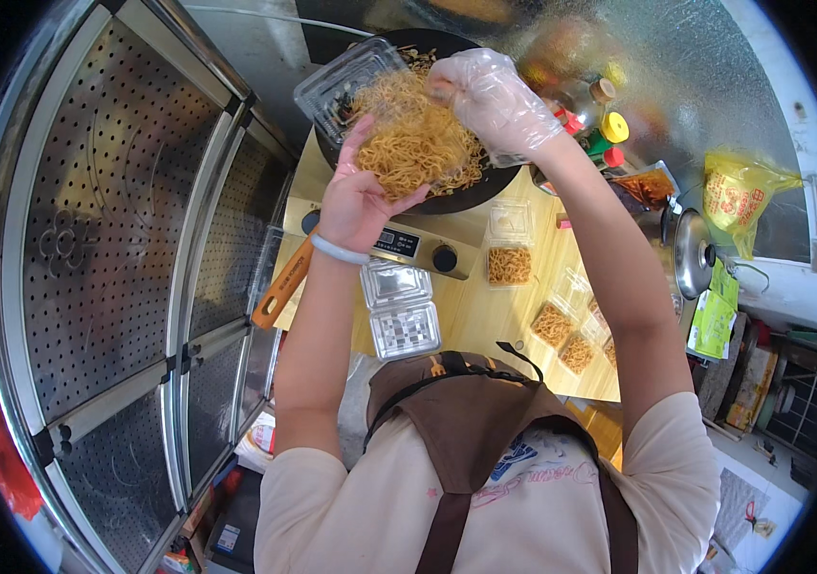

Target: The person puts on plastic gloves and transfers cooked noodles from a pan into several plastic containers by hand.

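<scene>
My bare left hand [358,194], with a pale bangle at its wrist, holds a clear plastic clamshell container [340,79] from below, over the wok. Fried noodles [416,151] heap in it, partly blurred. At the upper right of the heap, my right hand [487,104] wears a clear plastic glove; its fingers are curled onto noodles at the edge. Beneath both hands sits a dark wok [502,183] holding more noodles and darker bits, much of it hidden. Its wooden handle [286,280] points toward me, left of my left wrist.
The wok stands on an induction cooker [419,247] with a knob. An open clamshell container [401,308] lies in front. Filled noodle boxes [509,265] rest to the right. Sauce bottles [613,129] and a steel pot lid [693,252] stand beyond my right arm. Perforated metal panels [107,215] rise at left.
</scene>
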Tool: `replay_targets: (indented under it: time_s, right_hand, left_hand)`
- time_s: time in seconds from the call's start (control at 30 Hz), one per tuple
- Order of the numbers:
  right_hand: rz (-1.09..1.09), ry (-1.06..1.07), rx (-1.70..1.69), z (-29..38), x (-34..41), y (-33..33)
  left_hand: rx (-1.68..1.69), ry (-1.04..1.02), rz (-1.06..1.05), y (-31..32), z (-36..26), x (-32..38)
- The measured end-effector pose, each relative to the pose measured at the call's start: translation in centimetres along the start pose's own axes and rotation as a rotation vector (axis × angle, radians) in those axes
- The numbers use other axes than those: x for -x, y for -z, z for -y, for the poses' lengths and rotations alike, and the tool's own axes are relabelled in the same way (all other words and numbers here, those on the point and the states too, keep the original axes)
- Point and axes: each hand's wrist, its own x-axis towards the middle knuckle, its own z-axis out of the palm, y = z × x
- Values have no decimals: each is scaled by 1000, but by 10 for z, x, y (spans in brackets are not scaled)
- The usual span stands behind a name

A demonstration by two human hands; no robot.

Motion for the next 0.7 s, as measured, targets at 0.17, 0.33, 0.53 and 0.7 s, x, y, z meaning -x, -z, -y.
replay_targets:
  time_s: [0.17, 0.33, 0.53, 0.7]
  right_hand:
    - [292, -92, -30, -14, 22, -13]
    - [311, -133, 201, -4, 12, 2]
    - [112, 6, -134, 12, 1, 34]
    - [-60, -82, -70, -7, 2, 34]
  left_hand:
    - [-52, 5, 16, -15, 2, 9]
    - [-37, -46, -18, -5, 0, 8]
    - [48, 3, -72, -1, 5, 5]
    - [126, -46, -97, 12, 0, 3]
